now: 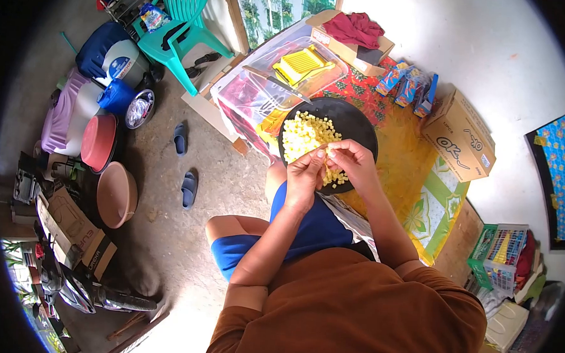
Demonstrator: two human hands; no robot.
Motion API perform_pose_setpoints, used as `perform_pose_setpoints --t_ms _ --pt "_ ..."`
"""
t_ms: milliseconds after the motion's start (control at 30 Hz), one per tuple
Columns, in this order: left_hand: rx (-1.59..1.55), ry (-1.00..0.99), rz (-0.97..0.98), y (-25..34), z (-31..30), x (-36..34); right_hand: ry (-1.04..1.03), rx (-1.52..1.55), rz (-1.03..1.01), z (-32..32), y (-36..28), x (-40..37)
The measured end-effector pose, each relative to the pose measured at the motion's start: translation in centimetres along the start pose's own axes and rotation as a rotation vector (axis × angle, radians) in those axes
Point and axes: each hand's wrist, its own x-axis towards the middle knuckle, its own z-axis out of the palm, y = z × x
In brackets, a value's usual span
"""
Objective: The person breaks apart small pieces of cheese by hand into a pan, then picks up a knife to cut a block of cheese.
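A round black plate (358, 124) carries a heap of small pale-yellow cubes (306, 136), thickest on its left side. Above the heap's near edge, my left hand (305, 175) is closed, thumb and fingers pinched together. My right hand (353, 163) meets it fingertip to fingertip, closed in a pinch as well. Whatever lies between the fingers is too small to make out. Just beyond the plate, a knife (279, 83) lies across a clear plastic container (239, 89), and a yellow slotted slicer (303, 65) rests there too.
Cardboard boxes stand at the back (363, 65) and right (461, 135), with blue-and-orange packets (407, 84) between them. A green plastic chair (178, 30), basins (117, 194) and slippers (189, 189) are on the floor to the left. Plastic baskets (499, 258) stand at right.
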Motion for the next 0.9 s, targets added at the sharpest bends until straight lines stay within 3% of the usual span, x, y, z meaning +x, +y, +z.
perform_pose_setpoints --t_ms 367,700,900 --pt "0.016 -0.035 0.040 -0.6 -0.3 0.2 -0.003 -0.081 -0.152 0.5 0.3 -0.3" --pt "-0.251 -0.053 -0.077 -0.5 -1.3 1.0 0.049 0.147 0.119 -0.2 -0.8 -0.3" --pt "-0.158 -0.052 -0.064 -1.0 -1.3 1.1 0.053 0.190 0.162 -0.5 -0.9 -0.2"
